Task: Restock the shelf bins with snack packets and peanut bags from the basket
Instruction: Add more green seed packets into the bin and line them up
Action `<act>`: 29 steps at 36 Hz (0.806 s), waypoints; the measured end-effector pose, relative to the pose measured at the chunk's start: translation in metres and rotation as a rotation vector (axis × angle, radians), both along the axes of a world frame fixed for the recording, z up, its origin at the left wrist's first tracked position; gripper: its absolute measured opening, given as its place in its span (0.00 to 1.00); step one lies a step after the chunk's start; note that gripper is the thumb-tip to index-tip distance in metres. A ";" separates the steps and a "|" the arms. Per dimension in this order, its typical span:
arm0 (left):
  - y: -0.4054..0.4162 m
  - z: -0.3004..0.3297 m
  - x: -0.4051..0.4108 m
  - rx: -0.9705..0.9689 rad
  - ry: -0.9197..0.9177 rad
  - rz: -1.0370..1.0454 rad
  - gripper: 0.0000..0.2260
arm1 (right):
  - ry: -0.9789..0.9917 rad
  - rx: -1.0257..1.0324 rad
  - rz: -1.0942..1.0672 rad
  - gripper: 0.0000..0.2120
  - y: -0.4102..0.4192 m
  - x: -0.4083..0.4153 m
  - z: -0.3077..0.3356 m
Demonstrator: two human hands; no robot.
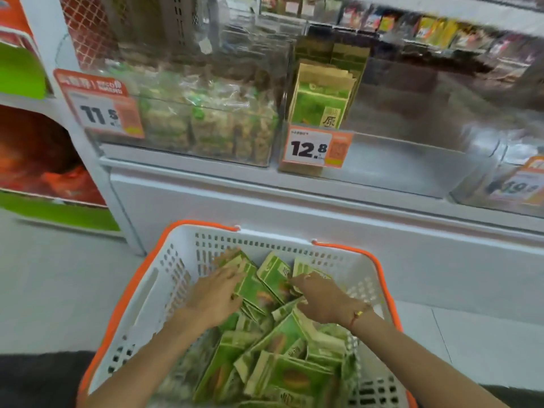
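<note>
Green snack packets [259,287] in basket [164,278], both hands [216,295] among them

Before you, the white shelf [188,169] carries two clear bins: the left bin [206,125] packed with peanut bags, the middle bin [382,136] holding few upright green packets [319,104]. Basket [164,278] position relative to the floor: undetermined.

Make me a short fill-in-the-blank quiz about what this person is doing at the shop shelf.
1. Both hands, the left hand and the right hand, reach into a white basket with ____ handles.
2. The packets in the basket are mostly ____ in colour.
3. The price tag under the standing packets on the shelf reads ____.

Missing words: orange; green; 12.8
</note>
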State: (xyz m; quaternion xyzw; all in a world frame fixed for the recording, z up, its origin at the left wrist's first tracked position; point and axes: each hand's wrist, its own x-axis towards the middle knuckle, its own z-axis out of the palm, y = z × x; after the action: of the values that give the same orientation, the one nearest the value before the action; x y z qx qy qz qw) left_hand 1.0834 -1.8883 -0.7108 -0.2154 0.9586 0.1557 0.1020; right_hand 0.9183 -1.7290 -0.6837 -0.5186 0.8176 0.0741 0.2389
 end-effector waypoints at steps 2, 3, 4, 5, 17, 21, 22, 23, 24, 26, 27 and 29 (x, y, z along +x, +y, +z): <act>0.005 -0.017 0.006 -0.003 -0.081 -0.024 0.26 | 0.030 0.023 0.072 0.27 0.006 0.004 -0.020; 0.008 -0.023 0.009 -0.011 -0.087 -0.021 0.26 | 0.047 0.029 0.105 0.30 0.009 0.006 -0.028; 0.010 -0.027 0.010 -0.026 -0.057 -0.015 0.25 | 0.070 0.021 0.135 0.30 0.013 0.008 -0.035; 0.012 -0.029 0.010 -0.039 -0.016 0.002 0.25 | 0.090 0.005 0.156 0.30 0.017 0.009 -0.041; 0.023 -0.033 -0.020 0.492 0.267 0.634 0.11 | 0.211 -0.020 0.238 0.24 0.019 -0.015 -0.023; 0.020 -0.037 -0.013 0.621 0.304 0.675 0.15 | 0.254 0.077 0.123 0.12 0.028 -0.034 -0.010; 0.016 -0.036 -0.011 0.634 0.307 0.675 0.10 | 0.233 0.090 0.075 0.12 0.031 -0.038 -0.010; 0.011 -0.034 -0.009 0.677 0.322 0.691 0.08 | 0.191 0.096 0.023 0.13 0.034 -0.043 -0.011; 0.006 -0.033 -0.007 0.714 0.345 0.706 0.10 | 0.136 0.093 -0.030 0.14 0.037 -0.047 -0.012; -0.004 -0.022 -0.002 0.808 0.415 0.735 0.12 | 0.019 0.054 -0.132 0.11 0.039 -0.053 -0.013; -0.009 -0.017 0.000 0.836 0.447 0.752 0.13 | -0.036 0.010 -0.183 0.08 0.039 -0.057 -0.013; -0.019 -0.003 0.003 0.858 0.512 0.769 0.14 | -0.154 -0.122 -0.293 0.07 0.036 -0.062 -0.010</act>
State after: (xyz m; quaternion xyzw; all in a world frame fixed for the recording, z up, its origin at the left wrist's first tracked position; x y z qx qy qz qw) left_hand 1.0864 -1.9070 -0.7137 -0.4407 0.6588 0.5986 -0.1164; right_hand 0.8565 -1.6927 -0.6935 -0.4116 0.8667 -0.0513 0.2770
